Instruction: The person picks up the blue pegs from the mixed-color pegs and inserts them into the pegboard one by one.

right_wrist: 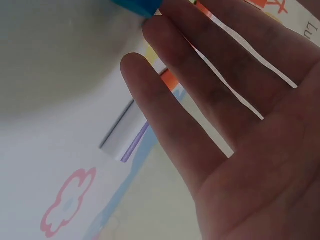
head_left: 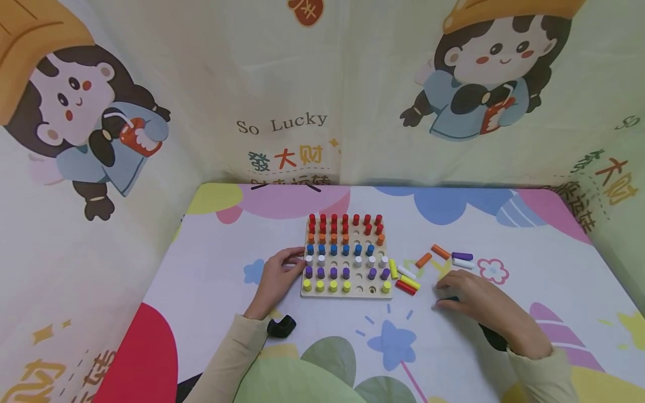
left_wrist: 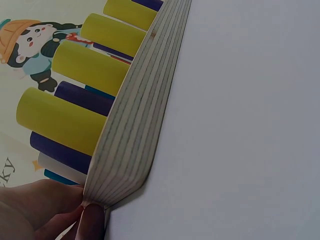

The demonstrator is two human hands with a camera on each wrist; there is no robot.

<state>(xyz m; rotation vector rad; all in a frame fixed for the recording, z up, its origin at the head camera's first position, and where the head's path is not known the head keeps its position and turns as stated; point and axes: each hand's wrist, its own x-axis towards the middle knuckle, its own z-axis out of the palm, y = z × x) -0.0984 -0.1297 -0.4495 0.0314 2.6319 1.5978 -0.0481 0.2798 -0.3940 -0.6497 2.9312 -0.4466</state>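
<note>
A wooden pegboard point(head_left: 327, 295) stands on the table with rows of red, orange, blue, white, purple and yellow pegs; several holes have no peg. At its left edge my left hand point(head_left: 277, 280) grips the board. In the left wrist view, the fingers point(left_wrist: 40, 200) meet at the corner of the board's layered side point(left_wrist: 135, 120). My right hand point(head_left: 473, 299) hovers low over the table right of the board, fingers mostly straight and spread in the right wrist view. A blue peg point(right_wrist: 140, 6) shows right at its fingertips, partly cut off by the frame.
Between board and right hand lie loose pegs: a yellow point(head_left: 393, 269), a white point(head_left: 406, 272), another yellow point(head_left: 410, 282) and a red one point(head_left: 406, 287). Beyond the right hand are two orange pegs point(head_left: 423, 260), a purple point(head_left: 462, 256) and a white one point(head_left: 463, 263). Patterned cloth covers table and walls.
</note>
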